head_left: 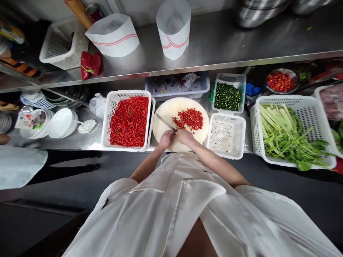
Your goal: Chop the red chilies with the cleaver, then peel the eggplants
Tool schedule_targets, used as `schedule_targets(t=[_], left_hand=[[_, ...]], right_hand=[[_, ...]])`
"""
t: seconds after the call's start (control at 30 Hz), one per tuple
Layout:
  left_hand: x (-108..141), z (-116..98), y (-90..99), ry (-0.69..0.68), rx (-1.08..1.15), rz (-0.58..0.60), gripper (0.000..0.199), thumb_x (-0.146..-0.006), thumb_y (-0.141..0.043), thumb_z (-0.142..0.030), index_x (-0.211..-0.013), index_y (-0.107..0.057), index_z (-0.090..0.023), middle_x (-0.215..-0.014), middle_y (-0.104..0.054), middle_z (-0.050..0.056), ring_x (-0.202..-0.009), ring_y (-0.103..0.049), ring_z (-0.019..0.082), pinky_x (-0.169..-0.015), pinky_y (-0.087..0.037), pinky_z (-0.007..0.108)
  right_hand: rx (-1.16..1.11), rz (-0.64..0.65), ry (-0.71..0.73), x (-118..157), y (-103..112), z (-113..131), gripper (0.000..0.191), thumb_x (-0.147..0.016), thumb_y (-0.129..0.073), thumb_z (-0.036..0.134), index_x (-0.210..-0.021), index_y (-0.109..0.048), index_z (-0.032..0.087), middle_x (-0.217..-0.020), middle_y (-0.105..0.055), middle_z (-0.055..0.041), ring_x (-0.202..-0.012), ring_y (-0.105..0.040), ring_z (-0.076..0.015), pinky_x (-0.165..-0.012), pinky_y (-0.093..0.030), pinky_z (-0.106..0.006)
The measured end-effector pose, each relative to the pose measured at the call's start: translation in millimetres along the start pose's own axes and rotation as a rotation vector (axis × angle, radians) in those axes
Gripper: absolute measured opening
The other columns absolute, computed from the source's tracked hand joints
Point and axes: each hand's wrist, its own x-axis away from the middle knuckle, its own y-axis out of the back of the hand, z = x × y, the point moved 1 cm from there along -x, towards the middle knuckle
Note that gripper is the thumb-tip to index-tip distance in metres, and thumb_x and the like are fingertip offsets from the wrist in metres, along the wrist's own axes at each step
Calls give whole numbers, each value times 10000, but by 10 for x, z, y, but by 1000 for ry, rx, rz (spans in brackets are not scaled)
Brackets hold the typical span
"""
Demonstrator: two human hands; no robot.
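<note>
My right hand (185,137) is closed round the handle end of a knife (165,122), whose blade slants up and left over the round cutting board (163,105). Close beside it, near the board's front edge, my left hand (167,139) has its fingers curled in by the blade; what they hold, if anything, is hidden. Chopped red chilies (190,119) lie in a loose pile on the board, right of the blade. Whole red chilies (130,121) fill a white basket (125,93) to the left of the board.
Right of the board stand a white basket (227,153) with small scraps and a clear tub (243,80) of chopped green chilies (227,96). Farther right, a large basket (255,128) holds leafy greens (284,132). A steel shelf (214,46) overhangs the back. Another person's sleeve (21,166) shows at left.
</note>
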Motion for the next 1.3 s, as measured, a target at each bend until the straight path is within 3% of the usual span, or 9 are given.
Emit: schedule_targets(t=[0.23,0.4,0.5,0.6,0.77,0.87,1.03,1.17,1.3], left_hand=[[31,67,10,-50,-17,-3,145,-1043,-588,-196,-909,-632,-230,-965,-681,80,-956,-669,246,-906,-592,384],[18,19,76,-24,27,18,95,-1020,-600,-188,-994,-677,-238,-1009,-719,90,-1011,-693,272,-946,-611,429],[-31,-8,257,-33,83,20,136,-1028,-608,-213,-1096,-716,-260,-1097,-758,91,-1088,-714,283,-1009,-613,462],[-150,17,528,4,131,-91,142,-1057,-606,-269,-1130,-729,-263,-1131,-772,83,-1136,-716,287,-1059,-598,471],[-790,-58,766,-12,191,-212,199,-1068,-645,-354,-1190,-726,-219,-1194,-755,100,-1204,-689,308,-1137,-556,491],[-1433,-275,522,-154,230,-104,352,-1084,-620,-420,-1334,-704,-187,-1349,-719,114,-1347,-632,313,-1233,-493,492],[-2243,-613,-277,-271,176,182,636,-1004,-698,-500,-1487,-655,-87,-1638,-557,205,-1588,-441,381,-1375,-314,554],[-2306,-605,-692,-275,79,346,826,-934,-747,-591,-1550,-615,-56,-1765,-391,247,-1683,-277,445,-1413,-134,639],[-2022,-553,-715,-405,106,341,900,-886,-788,-622,-1551,-610,-42,-1746,-418,263,-1661,-339,410,-1417,-190,540]], right_hand=[[-28,-52,-22,-102,-136,141,369,-1164,-420,368,-1279,-714,177,-1314,-767,-182,-1227,-717,-302,-995,-520,-364],[-106,-127,-26,-70,-197,122,383,-1182,-411,412,-1211,-727,196,-1225,-796,-141,-1139,-730,-262,-962,-495,-307],[-192,-217,-46,164,-222,-105,383,-1180,-433,446,-1197,-728,201,-1183,-806,-135,-1097,-731,-261,-935,-482,-291],[-307,-325,-131,596,-322,-506,386,-1165,-433,456,-1147,-722,201,-1094,-808,-134,-1020,-734,-274,-855,-480,-294],[-328,-474,-461,1274,-429,-1163,414,-1124,-433,491,-1013,-712,207,-944,-788,-134,-904,-711,-295,-802,-476,-329],[-252,-524,-607,1354,-345,-1334,402,-1116,-441,448,-1027,-723,176,-1005,-790,-191,-961,-722,-318,-840,-478,-350],[-158,-494,-667,1055,-157,-1234,393,-1120,-420,343,-1148,-743,120,-1108,-791,-253,-1059,-740,-341,-884,-487,-355],[-107,-405,-701,839,-176,-973,387,-1121,-426,305,-1225,-739,102,-1089,-800,-252,-1029,-761,-337,-861,-498,-349],[-167,-392,-621,846,-338,-839,348,-1122,-452,315,-1252,-699,107,-1080,-799,-238,-1029,-763,-326,-875,-514,-340]])
